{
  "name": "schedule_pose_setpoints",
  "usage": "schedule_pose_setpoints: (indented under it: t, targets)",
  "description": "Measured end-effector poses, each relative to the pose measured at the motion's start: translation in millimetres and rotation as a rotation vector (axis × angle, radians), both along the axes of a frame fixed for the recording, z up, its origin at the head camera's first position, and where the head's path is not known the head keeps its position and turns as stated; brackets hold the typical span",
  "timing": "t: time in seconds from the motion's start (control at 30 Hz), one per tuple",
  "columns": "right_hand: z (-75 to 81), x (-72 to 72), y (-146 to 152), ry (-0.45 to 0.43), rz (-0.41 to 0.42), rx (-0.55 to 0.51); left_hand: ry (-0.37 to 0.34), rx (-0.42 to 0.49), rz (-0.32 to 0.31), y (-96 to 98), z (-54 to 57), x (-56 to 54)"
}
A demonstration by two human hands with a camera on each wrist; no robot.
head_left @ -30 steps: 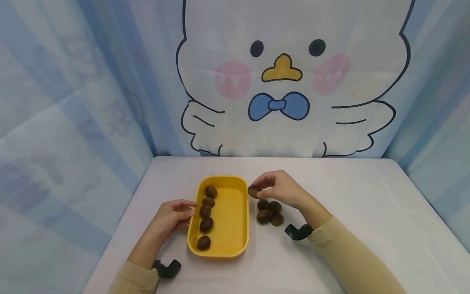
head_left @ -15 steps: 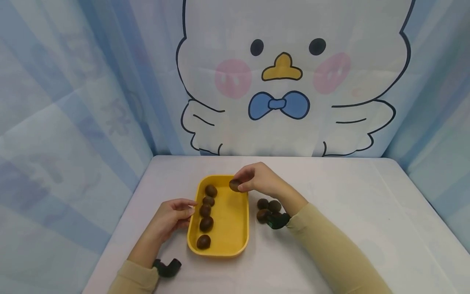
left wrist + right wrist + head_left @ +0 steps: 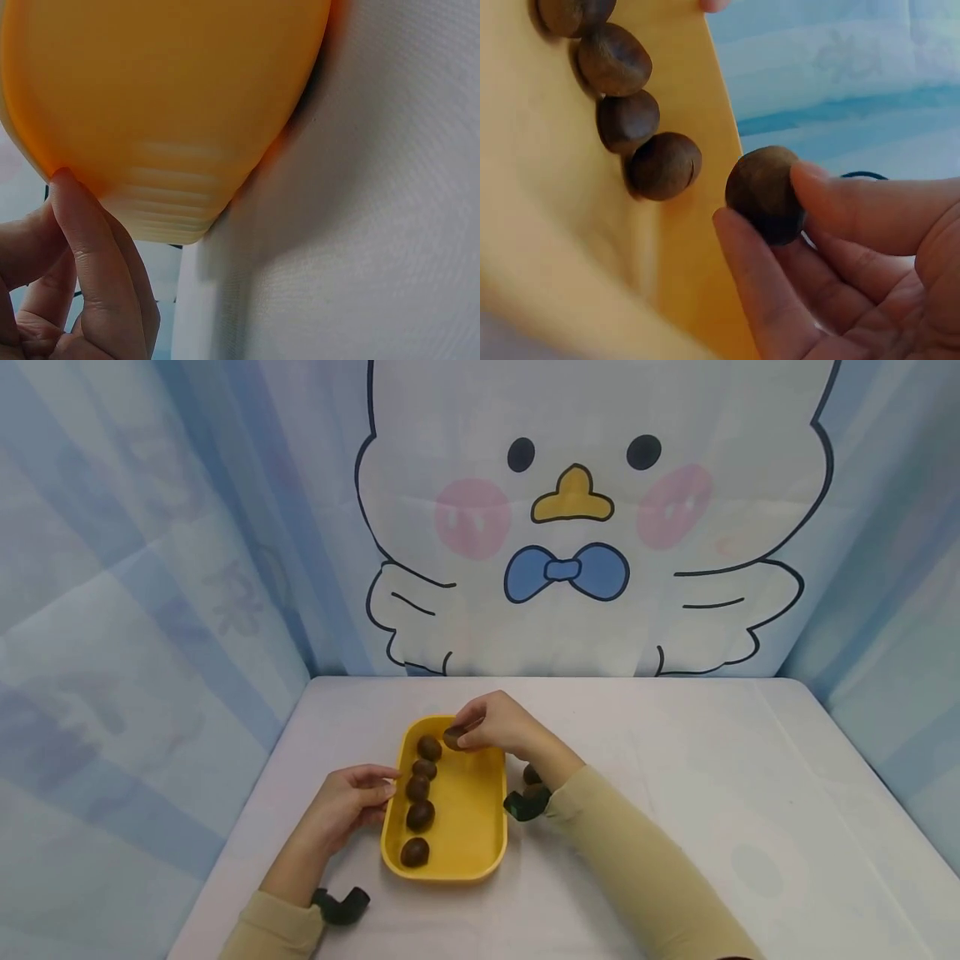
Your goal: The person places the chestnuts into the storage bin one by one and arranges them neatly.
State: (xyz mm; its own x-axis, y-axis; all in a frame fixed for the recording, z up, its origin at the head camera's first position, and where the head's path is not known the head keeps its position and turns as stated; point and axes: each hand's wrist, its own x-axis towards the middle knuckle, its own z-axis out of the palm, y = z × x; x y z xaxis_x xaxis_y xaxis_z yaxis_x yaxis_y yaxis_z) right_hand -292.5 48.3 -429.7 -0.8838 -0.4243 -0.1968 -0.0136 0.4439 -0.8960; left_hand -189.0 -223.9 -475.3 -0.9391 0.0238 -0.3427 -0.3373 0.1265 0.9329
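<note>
A yellow tray holds several brown chestnuts in a column along its left side. My left hand holds the tray's left rim at the fingertips; the left wrist view shows the fingers against the outer wall. Over the tray's far end, my right hand pinches one chestnut between thumb and fingers. That chestnut is above the tray, just right of the column's farthest chestnut.
Loose chestnuts lie right of the tray, mostly hidden by my right wrist and its dark strap mount. The white table ends at a curtain printed with a cartoon bird.
My right hand has carried its chestnut leftward from beside the tray to over its far end. My left hand has stayed at the rim.
</note>
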Motion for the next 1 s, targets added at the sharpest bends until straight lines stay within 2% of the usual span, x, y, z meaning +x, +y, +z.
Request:
schedule_pose_setpoints:
  t: [0.27, 0.6, 0.77, 1.0]
  targets:
    - [-2.8, 4.6, -20, -0.014, -0.062, 0.053, -0.001, 0.013, 0.002, -2.1, -1.7, -0.5]
    - [-6.9, 8.4, -31, 0.098, -0.103, 0.218, 0.005, 0.02, -0.005, -2.1, -3.2, -1.0]
    - [-10.2, 7.9, -36, 0.146, -0.094, 0.293, 0.004, 0.02, -0.009, -1.8, -2.8, -0.9]
    - [-14.6, 5.1, -43, 0.166, -0.091, 0.327, 0.011, 0.021, -0.012, -2.2, -1.9, -0.5]
